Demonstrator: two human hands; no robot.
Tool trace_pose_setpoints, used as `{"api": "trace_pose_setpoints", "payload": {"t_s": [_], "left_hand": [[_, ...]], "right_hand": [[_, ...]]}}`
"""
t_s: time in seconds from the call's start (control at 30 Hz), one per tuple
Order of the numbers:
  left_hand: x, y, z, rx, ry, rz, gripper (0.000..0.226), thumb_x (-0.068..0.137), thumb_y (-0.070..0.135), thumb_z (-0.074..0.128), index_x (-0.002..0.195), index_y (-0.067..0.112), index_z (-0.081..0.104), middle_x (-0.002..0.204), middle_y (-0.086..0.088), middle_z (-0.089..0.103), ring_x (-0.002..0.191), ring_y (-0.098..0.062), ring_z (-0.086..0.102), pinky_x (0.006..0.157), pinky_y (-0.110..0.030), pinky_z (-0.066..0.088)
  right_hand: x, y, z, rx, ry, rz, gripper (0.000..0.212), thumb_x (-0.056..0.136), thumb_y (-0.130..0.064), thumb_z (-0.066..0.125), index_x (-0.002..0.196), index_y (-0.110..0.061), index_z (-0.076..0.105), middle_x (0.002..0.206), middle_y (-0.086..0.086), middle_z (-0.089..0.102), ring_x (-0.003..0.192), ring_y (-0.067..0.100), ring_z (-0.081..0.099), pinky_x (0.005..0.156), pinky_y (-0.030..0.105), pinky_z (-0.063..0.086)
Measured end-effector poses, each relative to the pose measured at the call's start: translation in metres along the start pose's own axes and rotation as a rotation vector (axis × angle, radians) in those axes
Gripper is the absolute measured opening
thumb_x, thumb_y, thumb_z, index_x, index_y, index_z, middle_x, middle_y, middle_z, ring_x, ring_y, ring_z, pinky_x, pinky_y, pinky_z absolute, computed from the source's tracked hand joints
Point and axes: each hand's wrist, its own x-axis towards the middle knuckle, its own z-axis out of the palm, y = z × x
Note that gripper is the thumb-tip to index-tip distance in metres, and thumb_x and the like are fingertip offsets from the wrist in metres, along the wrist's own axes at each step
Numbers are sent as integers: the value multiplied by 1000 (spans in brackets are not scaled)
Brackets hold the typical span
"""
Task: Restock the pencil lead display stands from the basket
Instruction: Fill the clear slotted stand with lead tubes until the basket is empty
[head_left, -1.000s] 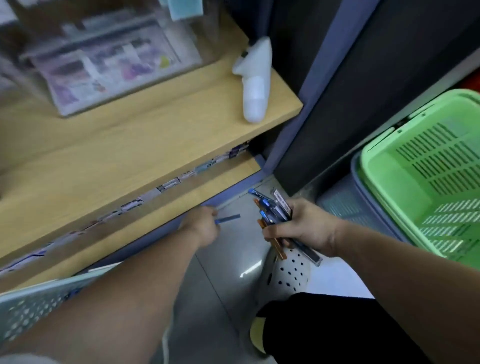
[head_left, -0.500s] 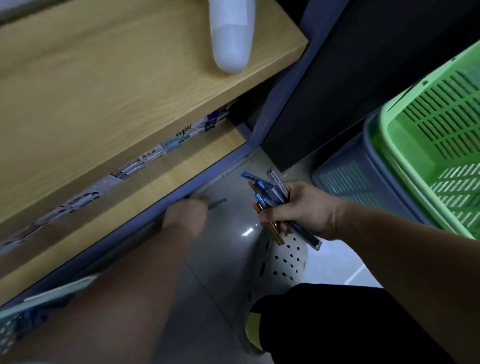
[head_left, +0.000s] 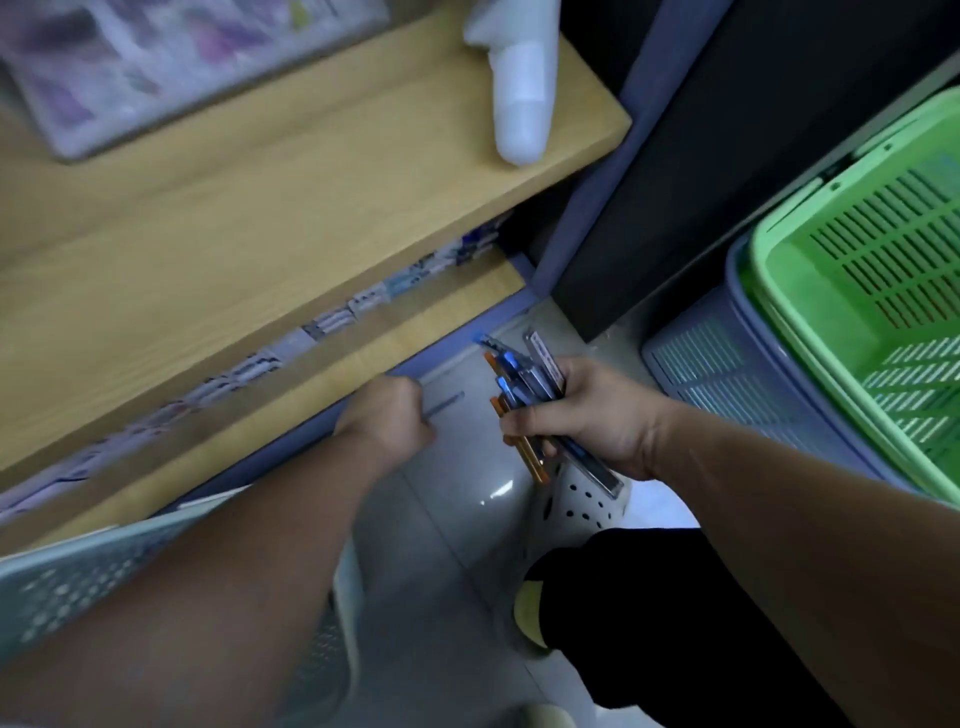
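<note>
Left hand (head_left: 387, 415) is down by the front edge of the lower light-wood shelf board (head_left: 363, 353), fingers curled round one thin grey-blue pencil lead case (head_left: 444, 404). The case pokes out to the right over the grey tiled floor (head_left: 457, 493). Right hand (head_left: 597, 415) is just beside it, not touching, gripping a fanned bundle of slim blue, orange and clear lead cases (head_left: 524, 384).

The upper light-wood shelf board (head_left: 260, 208) overhangs the lower one and hides most of the row of small white-blue packs (head_left: 332, 319) behind its lip. A white plastic rounded object (head_left: 522, 88) lies on the upper board near the right end. A blurred clear display tray of coloured packs (head_left: 156, 67) is at top left.

At right a lime-green slotted plastic basket (head_left: 857, 291) sits nested in a grey-blue slotted basket (head_left: 727, 364). The pale teal perforated basket (head_left: 67, 577) at lower left is partly covered by the left forearm. A white perforated shoe (head_left: 582, 499) and a black trouser leg (head_left: 649, 597) are below the bundle.

Versus half a second ago, the view has tilted up and the display tray is back in frame. Both hands keep their grips and are placed much the same.

Counts: two hands, one single case and one bundle (number of cases unclear). Also three baskets, two shelf boards and one white object.
</note>
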Motion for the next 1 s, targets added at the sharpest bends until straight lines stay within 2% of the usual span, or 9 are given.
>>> {"api": "trace_pose_setpoints", "payload": {"t_s": [0.13, 0.23, 0.37, 0.43, 0.57, 0.7, 0.8, 0.9, 1.0], "left_hand": [[-54, -3, -34, -125, 51, 13, 12, 69, 26, 73, 75, 17, 70, 78, -3, 67, 77, -24, 64, 63, -30, 53], [-103, -10, -70, -249, 197, 29, 6, 72, 25, 73, 74, 19, 73, 73, 5, 66, 75, -19, 65, 63, -29, 51], [-192, -34, -122, -445, 393, 49, 6, 78, 13, 73, 77, 18, 75, 61, 8, 59, 58, -11, 55, 56, -25, 42], [-225, -45, -143, -432, 447, 109, 10, 81, 10, 72, 79, 18, 77, 64, 6, 61, 55, -3, 50, 58, -26, 43], [-314, -82, -197, -431, 614, 144, 13, 89, 7, 68, 85, 18, 74, 71, 12, 59, 64, 4, 56, 60, -12, 38], [-362, -123, -228, -613, 822, 3, 19, 95, 14, 65, 82, 28, 68, 68, 3, 70, 64, -1, 69, 65, -33, 58], [-369, -150, -237, -757, 1018, -91, 21, 91, 15, 70, 79, 32, 71, 65, 3, 72, 69, -14, 73, 73, -43, 62], [-361, -167, -245, -830, 1112, -133, 15, 86, 15, 74, 79, 28, 74, 67, 4, 72, 69, -19, 72, 75, -41, 61], [-350, -180, -257, -803, 1126, -151, 11, 83, 18, 79, 79, 27, 73, 71, 5, 72, 67, -10, 68, 65, -23, 54]], "right_hand": [[-37, -24, 29, -41, -32, -87, 14, 85, 6, 73, 82, -7, 69, 75, 21, 65, 52, 22, 47, 47, 26, 39], [-68, -52, 51, -104, -63, -166, 8, 85, 4, 74, 86, 1, 66, 70, 21, 64, 51, 23, 46, 49, 28, 38], [-108, -92, 95, -210, -157, -259, 16, 80, -3, 80, 82, 2, 65, 76, 40, 58, 51, 23, 46, 48, 26, 38], [-118, -106, 109, -241, -188, -294, 25, 77, -7, 80, 85, 8, 62, 67, 32, 57, 49, 23, 46, 46, 25, 39], [-138, -151, 160, -261, -279, -377, 14, 84, 6, 74, 89, 1, 61, 61, 9, 63, 48, 20, 45, 46, 25, 38], [-144, -184, 207, -313, -316, -453, 23, 77, 1, 80, 88, 1, 60, 62, 9, 58, 48, 18, 46, 44, 23, 41], [-136, -199, 237, -335, -355, -496, 26, 70, -11, 79, 86, -3, 59, 65, 13, 58, 49, 19, 48, 46, 22, 42], [-120, -208, 261, -340, -371, -503, 24, 73, -8, 81, 84, -3, 60, 64, 12, 63, 55, 23, 52, 44, 22, 43], [-99, -214, 274, -336, -383, -495, 34, 66, -20, 83, 87, -3, 63, 76, 19, 68, 51, 16, 52, 46, 22, 44]]}}
